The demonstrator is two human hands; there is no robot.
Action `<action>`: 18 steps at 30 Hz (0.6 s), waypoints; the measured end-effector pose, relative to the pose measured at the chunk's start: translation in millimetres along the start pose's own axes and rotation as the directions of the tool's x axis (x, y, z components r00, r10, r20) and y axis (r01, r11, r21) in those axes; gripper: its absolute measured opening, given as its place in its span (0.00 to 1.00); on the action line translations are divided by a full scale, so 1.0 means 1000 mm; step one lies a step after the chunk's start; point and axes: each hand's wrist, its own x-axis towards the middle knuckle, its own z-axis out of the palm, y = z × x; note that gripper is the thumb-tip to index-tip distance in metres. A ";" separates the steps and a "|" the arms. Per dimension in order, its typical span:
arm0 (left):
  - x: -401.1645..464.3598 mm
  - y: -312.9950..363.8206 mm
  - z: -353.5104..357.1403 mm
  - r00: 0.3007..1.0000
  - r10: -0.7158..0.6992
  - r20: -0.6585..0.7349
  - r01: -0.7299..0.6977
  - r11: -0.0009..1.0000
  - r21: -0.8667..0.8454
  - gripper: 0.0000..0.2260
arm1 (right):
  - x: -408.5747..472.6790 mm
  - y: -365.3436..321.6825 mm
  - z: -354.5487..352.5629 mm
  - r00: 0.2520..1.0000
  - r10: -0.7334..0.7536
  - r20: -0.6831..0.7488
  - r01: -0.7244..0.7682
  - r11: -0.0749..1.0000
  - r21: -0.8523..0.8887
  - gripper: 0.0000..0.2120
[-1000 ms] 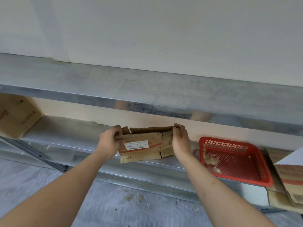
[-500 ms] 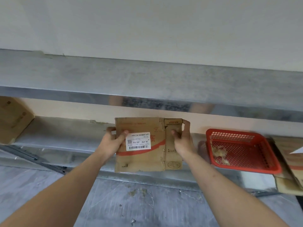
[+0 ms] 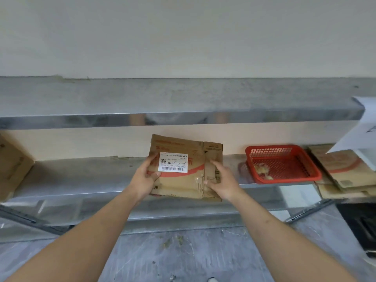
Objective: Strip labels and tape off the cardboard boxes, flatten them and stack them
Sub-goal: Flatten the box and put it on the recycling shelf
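A person's two bare arms reach forward from the bottom of the view toward a metal shelf (image 3: 85, 180). At about 9 o'clock, at the far left edge, a cardboard box (image 3: 12, 169) leans on the shelf. At the centre, the left hand (image 3: 145, 179) grips the left edge of a flattened cardboard box (image 3: 179, 186), thumb on its front face just below the white label (image 3: 173, 162). The label, printed with a barcode and a square code, sits on the upper left part of the face and is not yet peeled. The right hand (image 3: 222, 184) lies on the box's right panel with the fingers fairly straight, pressing rather than clamping. The hands are apart, one at each side of the box, which is held up just in front of the shelf.

The step in hand looks like removing the label. It would go best with the left hand holding the card steady while a fingernail lifts a label corner, then pulling slowly and low so the paper comes away whole.

At 3 o'clock a red plastic basket (image 3: 284, 163) stands on the shelf with a few pale scraps inside. Just right of it lies a stack of flattened boxes (image 3: 341, 176). Above is a second metal shelf (image 3: 183, 98) against a plain pale wall (image 3: 183, 33); below is a grey floor (image 3: 193, 257).
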 end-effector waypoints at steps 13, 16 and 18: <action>-0.034 0.045 0.072 0.914 0.134 0.383 -0.295 0.868 0.400 0.37 | -0.145 0.014 -0.075 0.909 0.033 -0.414 -0.036 0.999 0.001 0.45; -0.050 0.062 0.108 0.888 0.165 0.429 -0.359 0.832 0.423 0.37 | -0.176 0.033 -0.101 0.909 0.078 -0.408 -0.081 0.997 0.010 0.57; -0.064 0.073 0.135 0.869 0.193 0.456 -0.402 0.812 0.422 0.37 | -0.194 0.048 -0.119 0.898 0.103 -0.429 -0.099 0.995 0.032 0.58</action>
